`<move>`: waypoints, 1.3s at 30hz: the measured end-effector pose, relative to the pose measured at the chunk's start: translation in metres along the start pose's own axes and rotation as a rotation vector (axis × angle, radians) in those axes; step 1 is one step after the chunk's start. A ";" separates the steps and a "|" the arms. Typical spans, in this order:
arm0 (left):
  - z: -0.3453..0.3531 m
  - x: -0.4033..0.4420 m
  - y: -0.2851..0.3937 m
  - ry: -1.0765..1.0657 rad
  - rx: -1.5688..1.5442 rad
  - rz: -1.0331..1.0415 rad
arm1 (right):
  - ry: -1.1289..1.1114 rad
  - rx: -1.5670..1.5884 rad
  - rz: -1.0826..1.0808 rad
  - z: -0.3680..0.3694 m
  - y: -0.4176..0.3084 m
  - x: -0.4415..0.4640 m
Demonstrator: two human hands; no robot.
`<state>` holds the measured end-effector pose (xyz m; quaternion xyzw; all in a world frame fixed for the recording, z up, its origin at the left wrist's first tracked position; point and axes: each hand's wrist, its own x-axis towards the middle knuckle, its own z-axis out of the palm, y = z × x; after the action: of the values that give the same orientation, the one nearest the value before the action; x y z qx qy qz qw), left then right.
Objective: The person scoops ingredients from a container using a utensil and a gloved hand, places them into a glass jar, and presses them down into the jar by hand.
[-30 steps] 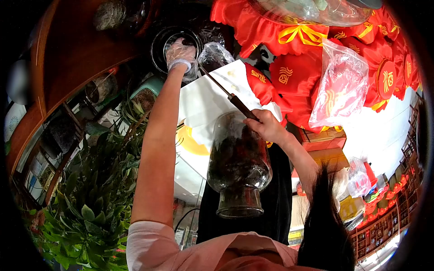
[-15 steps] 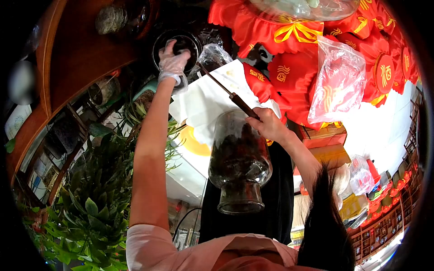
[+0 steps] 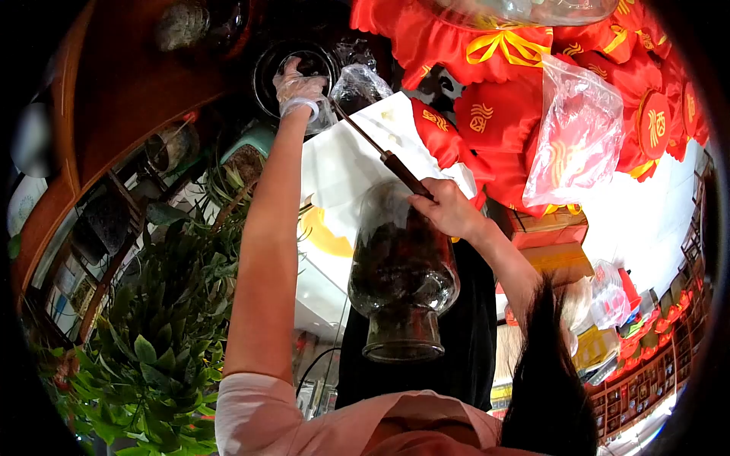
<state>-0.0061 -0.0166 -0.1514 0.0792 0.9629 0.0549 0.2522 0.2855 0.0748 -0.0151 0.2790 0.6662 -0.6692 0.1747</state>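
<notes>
My left hand, in a clear plastic glove, reaches over the rim of a dark round bowl at the top. Its fingers are apart, with the tips partly lost against the dark inside. A tool with a brown handle and a thin metal shaft is gripped in my right hand. The shaft slants up toward the bowl; its far end is hidden near the left glove. Below my right hand is a clear glass jar with dark contents, its narrow neck pointing toward my body.
White paper covers the table. Crumpled clear plastic lies right of the bowl. Red cloth covers with gold lettering stand at the right, a clear plastic bag over them. Leafy plants fill the lower left.
My left hand has shifted slightly right and further over the bowl, its fingers turning a little. My right hand, the tool and the jar have stayed almost in place.
</notes>
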 end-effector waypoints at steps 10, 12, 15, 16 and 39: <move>0.026 0.022 -0.029 -0.111 -0.074 0.099 | -0.015 -0.030 0.016 -0.002 -0.005 -0.001; 0.005 -0.006 -0.006 -0.087 -0.072 0.018 | -0.015 -0.051 -0.014 -0.001 -0.004 -0.002; 0.025 0.013 -0.022 -0.035 0.030 0.020 | -0.004 -0.056 0.007 0.000 -0.002 -0.001; 0.028 0.014 -0.025 -0.027 0.079 0.059 | -0.006 -0.044 0.002 0.001 -0.002 -0.001; -0.041 -0.045 0.019 0.043 0.088 0.158 | -0.007 -0.047 0.006 -0.013 0.008 -0.009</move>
<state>0.0150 -0.0084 -0.0914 0.1644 0.9603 0.0340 0.2227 0.2987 0.0863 -0.0155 0.2746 0.6802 -0.6538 0.1855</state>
